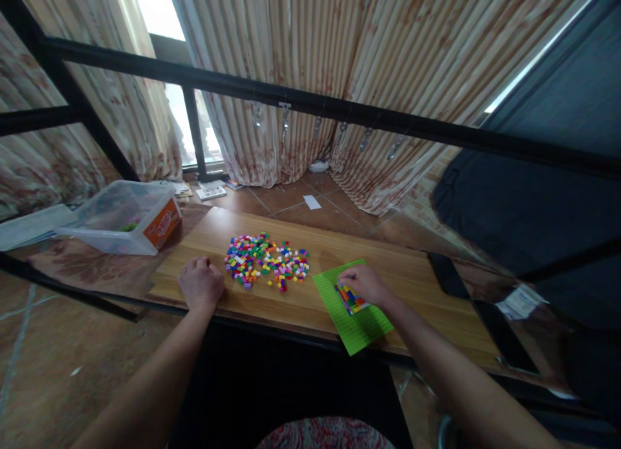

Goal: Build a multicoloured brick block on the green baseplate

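My left hand (202,283) rests as a closed fist on the wooden board, just left of a spread of small multicoloured building bricks (264,260). Nothing shows in its curled fingers. Over a green studded baseplate (366,329), my right hand (363,284) is pinched at the upper edge of a patch of joined coloured bricks (352,300). A small dark bluish brick seems to show at those fingertips, though they cover most of it. The patch is partly hidden beneath the hand.
A clear plastic bin (109,226) with an orange label stands at the left, beyond the wooden board (301,316). A dark phone-like slab (447,274) lies at the right. A black metal rail (310,99) crosses in front of the curtains, with clear pendants hanging below it.
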Tool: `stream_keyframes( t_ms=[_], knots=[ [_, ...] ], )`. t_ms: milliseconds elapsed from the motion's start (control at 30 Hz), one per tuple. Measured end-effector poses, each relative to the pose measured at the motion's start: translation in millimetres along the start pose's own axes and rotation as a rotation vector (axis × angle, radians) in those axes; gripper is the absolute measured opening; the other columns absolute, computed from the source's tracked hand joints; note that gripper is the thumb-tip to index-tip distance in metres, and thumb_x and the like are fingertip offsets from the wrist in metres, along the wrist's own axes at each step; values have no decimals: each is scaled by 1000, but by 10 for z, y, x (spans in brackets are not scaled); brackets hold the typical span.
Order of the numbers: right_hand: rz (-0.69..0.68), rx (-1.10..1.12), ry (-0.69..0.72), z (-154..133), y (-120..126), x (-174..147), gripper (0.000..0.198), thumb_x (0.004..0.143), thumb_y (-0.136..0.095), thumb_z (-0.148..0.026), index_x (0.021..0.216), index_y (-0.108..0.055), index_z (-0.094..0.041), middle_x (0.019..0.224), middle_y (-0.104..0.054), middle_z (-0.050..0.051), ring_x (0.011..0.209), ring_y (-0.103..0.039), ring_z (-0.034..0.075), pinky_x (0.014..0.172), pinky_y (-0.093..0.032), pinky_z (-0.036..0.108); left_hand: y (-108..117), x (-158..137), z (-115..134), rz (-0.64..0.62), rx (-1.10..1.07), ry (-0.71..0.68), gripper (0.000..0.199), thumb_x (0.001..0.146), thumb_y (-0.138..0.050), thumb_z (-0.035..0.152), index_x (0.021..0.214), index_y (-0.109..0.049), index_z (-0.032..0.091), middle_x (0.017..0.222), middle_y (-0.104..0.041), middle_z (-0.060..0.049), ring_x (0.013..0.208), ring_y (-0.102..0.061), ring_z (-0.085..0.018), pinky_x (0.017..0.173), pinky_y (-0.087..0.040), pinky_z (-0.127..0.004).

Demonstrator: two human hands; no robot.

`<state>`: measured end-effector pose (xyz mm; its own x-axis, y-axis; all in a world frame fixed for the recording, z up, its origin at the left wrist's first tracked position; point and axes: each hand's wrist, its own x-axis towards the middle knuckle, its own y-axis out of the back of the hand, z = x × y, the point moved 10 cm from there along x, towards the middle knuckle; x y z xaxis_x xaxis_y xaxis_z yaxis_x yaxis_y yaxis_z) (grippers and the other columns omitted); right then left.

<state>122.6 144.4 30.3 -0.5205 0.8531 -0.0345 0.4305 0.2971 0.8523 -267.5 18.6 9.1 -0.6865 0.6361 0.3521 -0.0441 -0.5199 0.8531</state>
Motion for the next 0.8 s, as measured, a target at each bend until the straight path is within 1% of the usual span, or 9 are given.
stream_keyframes(
  t_ms=[133,267,367,467,667,800],
  knots=[
    [-24,-27,73,-66,-1,-18,24,82,-54,-26,72,-76,-26,76,-73,1,75,-64,18,71,-45,28,-12,5,5,-3,29,-8,38,85,-40,22,108,-67,8,114,-63,-18,108,-54,-32,95,-40,-42],
    [-48,-69,152,-158,19,-56,25,85,-51,-29,78,-76,-25,80,-71,1,78,-61,18,73,-43,29,-1,2,21,-6,34,-9,39,84,-40,22,110,-67,9,114,-63,-18,108,-54,-31,95,-40,-42],
    [-94,-107,201,-209,9,-81,30,89,-47,-30,80,-75,-24,79,-69,2,77,-60,18,73,-42,29,11,-2,32,-11,43,-6,39,85,-40,22,109,-67,8,115,-63,-19,108,-54,-32,95,-40,-42],
    [-144,-127,232,-217,-20,-88,29,90,-47,-33,83,-74,-24,80,-68,2,77,-59,17,73,-41,28,18,-2,36,-11,44,-2,39,85,-39,22,109,-67,8,116,-63,-19,109,-54,-32,95,-40,-42],
    [-237,-119,228,-174,-71,-12,25,87,-54,-33,85,-75,-20,85,-70,4,79,-61,16,74,-42,25,6,9,27,-8,49,-2,38,84,-40,22,107,-67,9,113,-64,-17,108,-55,-31,95,-40,-42],
    [-304,-131,169,-158,-87,57,19,81,-59,-28,85,-76,-20,83,-71,4,74,-61,16,68,-41,24,-4,14,26,-6,56,-11,37,84,-40,22,106,-67,9,114,-64,-18,108,-55,-31,94,-41,-42]
  ],
)
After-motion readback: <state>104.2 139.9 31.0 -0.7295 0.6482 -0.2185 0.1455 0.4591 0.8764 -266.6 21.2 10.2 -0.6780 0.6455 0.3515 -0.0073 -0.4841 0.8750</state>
